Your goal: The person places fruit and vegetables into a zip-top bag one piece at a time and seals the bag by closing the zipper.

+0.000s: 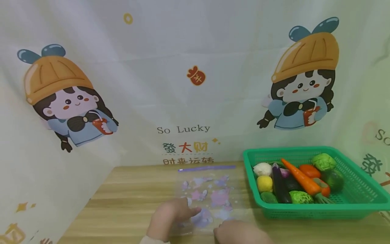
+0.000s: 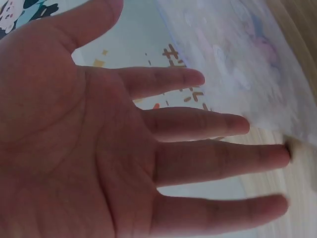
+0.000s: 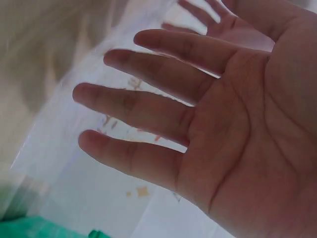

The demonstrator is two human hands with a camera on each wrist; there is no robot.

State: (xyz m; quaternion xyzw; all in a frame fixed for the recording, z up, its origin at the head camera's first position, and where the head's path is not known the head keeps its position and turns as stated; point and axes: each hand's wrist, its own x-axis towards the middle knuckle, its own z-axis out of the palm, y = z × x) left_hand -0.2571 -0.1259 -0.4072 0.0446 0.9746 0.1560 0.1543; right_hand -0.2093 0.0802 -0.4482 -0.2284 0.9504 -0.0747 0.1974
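Bag lies flat on the table, ahead of both hands' fingers; long axis appears to run away from them, zip strip crosswise at the far end. Left hand is nearer: fingers overlap the bag's near-left part. Right hand sits by the near-right corner. Wrist views: fingers of both hands straight, spread wide, gripping nothing. Contact with the bag: cannot tell.

Basket: right of the right fingers and farther out. Contents: carrot slanting across, eggplant beside it, lemon, tomato, two cabbages, other produce. Bag contents: none discernible through the print.
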